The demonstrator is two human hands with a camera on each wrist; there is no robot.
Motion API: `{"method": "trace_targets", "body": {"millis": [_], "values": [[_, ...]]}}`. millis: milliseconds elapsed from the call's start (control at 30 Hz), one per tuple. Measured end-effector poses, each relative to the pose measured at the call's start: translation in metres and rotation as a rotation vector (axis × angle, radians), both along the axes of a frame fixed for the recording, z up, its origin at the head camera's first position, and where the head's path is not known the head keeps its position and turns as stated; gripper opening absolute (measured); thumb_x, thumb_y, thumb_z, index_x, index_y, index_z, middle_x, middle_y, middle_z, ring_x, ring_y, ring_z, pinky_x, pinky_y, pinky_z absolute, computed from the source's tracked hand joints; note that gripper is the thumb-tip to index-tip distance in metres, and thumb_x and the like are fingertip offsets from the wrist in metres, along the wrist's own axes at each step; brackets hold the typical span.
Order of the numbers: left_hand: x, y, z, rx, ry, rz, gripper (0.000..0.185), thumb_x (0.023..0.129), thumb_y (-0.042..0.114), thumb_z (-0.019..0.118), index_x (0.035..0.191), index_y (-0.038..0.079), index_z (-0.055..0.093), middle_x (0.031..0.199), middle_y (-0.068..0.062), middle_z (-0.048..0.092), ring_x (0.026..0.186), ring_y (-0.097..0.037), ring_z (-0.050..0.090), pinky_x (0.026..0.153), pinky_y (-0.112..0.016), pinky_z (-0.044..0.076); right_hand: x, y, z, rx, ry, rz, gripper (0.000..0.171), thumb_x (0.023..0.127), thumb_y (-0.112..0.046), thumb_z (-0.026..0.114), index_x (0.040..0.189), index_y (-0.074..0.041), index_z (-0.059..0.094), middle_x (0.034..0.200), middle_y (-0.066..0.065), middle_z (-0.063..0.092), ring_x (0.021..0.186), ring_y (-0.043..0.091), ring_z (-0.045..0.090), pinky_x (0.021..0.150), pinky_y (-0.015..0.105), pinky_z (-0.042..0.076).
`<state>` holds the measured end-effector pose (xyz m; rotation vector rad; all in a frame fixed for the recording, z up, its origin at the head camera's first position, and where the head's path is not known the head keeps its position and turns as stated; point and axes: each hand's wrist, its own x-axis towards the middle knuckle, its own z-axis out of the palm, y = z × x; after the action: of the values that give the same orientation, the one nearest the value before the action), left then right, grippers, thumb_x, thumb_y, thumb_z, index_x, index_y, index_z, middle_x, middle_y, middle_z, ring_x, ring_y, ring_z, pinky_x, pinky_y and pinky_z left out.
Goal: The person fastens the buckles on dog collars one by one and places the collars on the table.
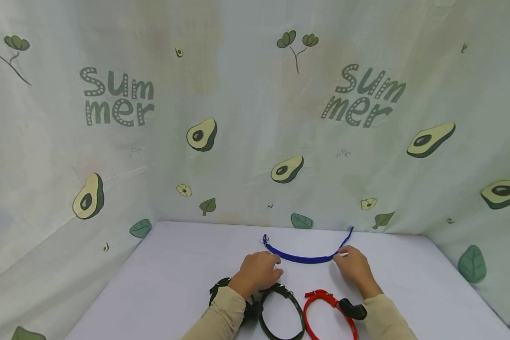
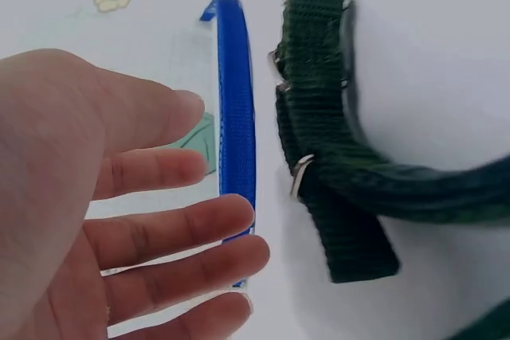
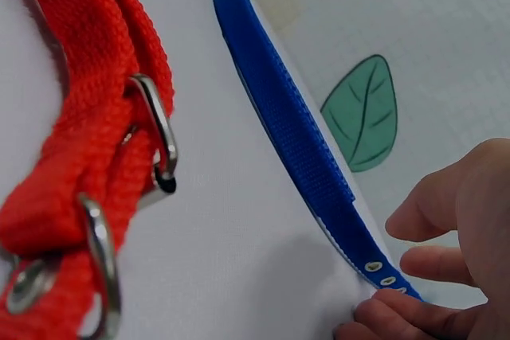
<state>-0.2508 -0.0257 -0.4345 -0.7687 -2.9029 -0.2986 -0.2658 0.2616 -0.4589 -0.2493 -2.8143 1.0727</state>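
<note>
Laying out a blue nylon collar (image 1: 306, 258): item stands on edge in a shallow curve across the far tabletop (image 1: 161, 274), ends near the avocado-print backdrop (image 1: 255, 118); metal ring at its left end, eyelet holes at its right. Best handled, by judgement, with both ends kept level and light contact so the webbing does not twist. Right hand (image 1: 353, 267) fingers pinch the eyelet end; left hand (image 1: 258, 272) fingers spread, relaxed, beside the strap. Nearer: dark green collar (image 1: 280, 311), red collar (image 1: 327, 314).
</note>
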Motion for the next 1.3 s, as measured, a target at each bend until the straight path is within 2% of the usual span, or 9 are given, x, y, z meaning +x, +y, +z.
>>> {"method": "trace_targets", "body": {"millis": [100,233,367,567,767,1033,1300], "values": [[-0.004,0.005,-0.001,0.023,-0.095,0.027,0.035,0.093,0.037,0.070,0.121,0.016,0.071,0.109,0.002,0.072,0.103,-0.017,0.067,0.082,-0.039,0.055,-0.003,0.001,-0.002,0.002,-0.013,0.002,0.040,0.089,-0.016,0.059,0.119,0.011,0.059,0.112,0.031,0.063,0.098,0.040,0.061,0.082,0.053,0.050],[-0.011,0.011,-0.003,0.074,-0.147,0.079,0.035,0.094,0.037,0.070,0.121,0.015,0.071,0.109,0.001,0.073,0.103,-0.022,0.068,0.083,-0.043,0.054,-0.007,0.002,-0.005,-0.004,-0.010,0.015,0.045,0.091,-0.016,0.057,0.126,0.011,0.056,0.125,0.036,0.056,0.111,0.046,0.056,0.091,0.059,0.046],[-0.017,0.016,-0.008,0.108,-0.138,0.109,0.030,0.093,0.035,0.069,0.113,0.013,0.074,0.105,-0.001,0.074,0.098,-0.025,0.069,0.078,-0.044,0.054,-0.010,0.003,-0.012,0.000,0.008,0.002,0.044,0.092,-0.017,0.056,0.128,0.009,0.056,0.125,0.034,0.058,0.112,0.046,0.056,0.092,0.059,0.045],[-0.022,0.020,-0.017,0.125,-0.140,0.125,0.030,0.093,0.033,0.070,0.119,0.017,0.071,0.109,-0.003,0.073,0.101,-0.027,0.068,0.082,-0.046,0.053,-0.010,0.001,-0.022,0.051,0.032,-0.006,0.040,0.095,-0.024,0.059,0.128,0.000,0.063,0.113,0.024,0.066,0.103,0.039,0.061,0.086,0.056,0.048],[-0.033,0.024,-0.017,0.132,-0.159,0.119,0.032,0.094,0.032,0.068,0.123,0.019,0.071,0.115,-0.002,0.072,0.109,-0.026,0.066,0.088,-0.048,0.052,-0.012,0.002,-0.018,0.089,-0.002,-0.002,0.047,0.100,-0.038,0.059,0.132,-0.005,0.063,0.126,0.024,0.063,0.116,0.045,0.057,0.095,0.062,0.044],[-0.045,0.023,-0.013,0.100,-0.203,0.148,0.032,0.093,0.033,0.069,0.120,0.017,0.073,0.114,-0.002,0.071,0.108,-0.027,0.065,0.087,-0.045,0.051,-0.014,0.006,-0.017,0.091,-0.015,-0.026,0.039,0.097,-0.032,0.062,0.118,0.000,0.067,0.106,0.018,0.068,0.099,0.036,0.062,0.086,0.056,0.048],[-0.049,0.023,-0.016,0.060,-0.160,0.153,0.028,0.092,0.030,0.071,0.117,0.017,0.075,0.109,-0.001,0.073,0.105,-0.026,0.066,0.084,-0.044,0.052,-0.009,0.006,-0.015,0.062,-0.006,-0.019,0.023,0.096,-0.025,0.063,0.097,-0.003,0.066,0.090,0.009,0.065,0.085,0.029,0.058,0.077,0.047,0.047]]}}
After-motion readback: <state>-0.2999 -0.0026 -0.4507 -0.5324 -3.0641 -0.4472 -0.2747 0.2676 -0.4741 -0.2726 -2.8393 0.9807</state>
